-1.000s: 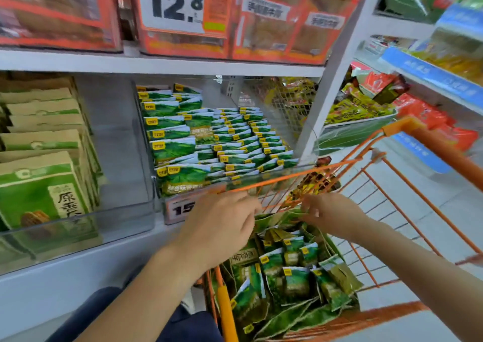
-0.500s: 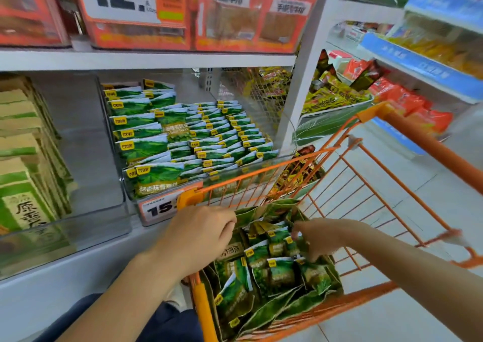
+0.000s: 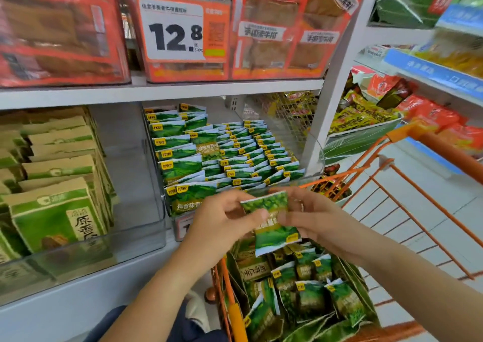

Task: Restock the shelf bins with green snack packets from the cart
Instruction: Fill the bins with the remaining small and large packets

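My left hand [image 3: 222,221] and my right hand [image 3: 311,219] both pinch a small stack of green snack packets [image 3: 271,224], held above the orange cart [image 3: 428,192] and just in front of the shelf bin. The clear shelf bin [image 3: 167,211] holds several rows of the same green packets [image 3: 235,153] standing upright. Many more green packets [image 3: 305,289] lie loose in the cart below my hands.
A clear bin of green-and-tan boxes [image 3: 52,185] stands to the left. Orange snack packs with a 12.8 price tag [image 3: 175,33] fill the shelf above. A white shelf upright [image 3: 324,111] rises right of the bin; more shelves with yellow and red packs [image 3: 366,117] lie beyond.
My hands dipped into the cart, then rose with green packets between them, up to the bin's front. The view tilted upward.
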Motion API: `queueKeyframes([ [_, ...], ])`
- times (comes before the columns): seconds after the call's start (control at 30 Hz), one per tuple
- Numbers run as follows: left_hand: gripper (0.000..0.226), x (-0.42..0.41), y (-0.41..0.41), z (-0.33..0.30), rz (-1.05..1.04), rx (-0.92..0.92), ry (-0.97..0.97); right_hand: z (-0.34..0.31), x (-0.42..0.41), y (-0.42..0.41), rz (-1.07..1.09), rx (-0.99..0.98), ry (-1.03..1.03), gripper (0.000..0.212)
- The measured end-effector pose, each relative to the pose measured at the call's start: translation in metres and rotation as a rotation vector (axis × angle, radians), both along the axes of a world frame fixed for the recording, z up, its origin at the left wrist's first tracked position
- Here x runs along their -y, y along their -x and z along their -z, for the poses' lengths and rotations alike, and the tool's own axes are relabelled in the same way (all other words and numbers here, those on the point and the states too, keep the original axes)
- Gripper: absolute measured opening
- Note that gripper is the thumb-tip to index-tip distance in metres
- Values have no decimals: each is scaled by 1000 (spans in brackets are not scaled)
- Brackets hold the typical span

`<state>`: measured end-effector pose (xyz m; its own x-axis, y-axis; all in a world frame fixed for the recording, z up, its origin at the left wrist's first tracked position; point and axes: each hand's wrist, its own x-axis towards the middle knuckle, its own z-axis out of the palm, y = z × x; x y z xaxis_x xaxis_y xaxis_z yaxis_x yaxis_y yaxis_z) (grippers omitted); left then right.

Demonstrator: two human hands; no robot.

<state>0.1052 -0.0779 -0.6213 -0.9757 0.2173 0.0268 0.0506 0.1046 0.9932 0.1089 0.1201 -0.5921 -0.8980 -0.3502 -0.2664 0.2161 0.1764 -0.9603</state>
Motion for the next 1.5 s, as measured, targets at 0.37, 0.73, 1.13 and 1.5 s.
queueKeyframes([
  [0.37,41,3,-8,-9,-187,5,27,9,26,31,149,-307,103,11],
  [0.73,24,10,33,-62,-307,-289,731,46,19,36,244,-902,-650,37],
  [1.13,41,29,151,-36,-272,-261,1227,72,12,53,64,-872,-1004,57],
  [1.5,48,20,170,-49,-56,-207,1804,59,8,50,32,-826,-843,46],
])
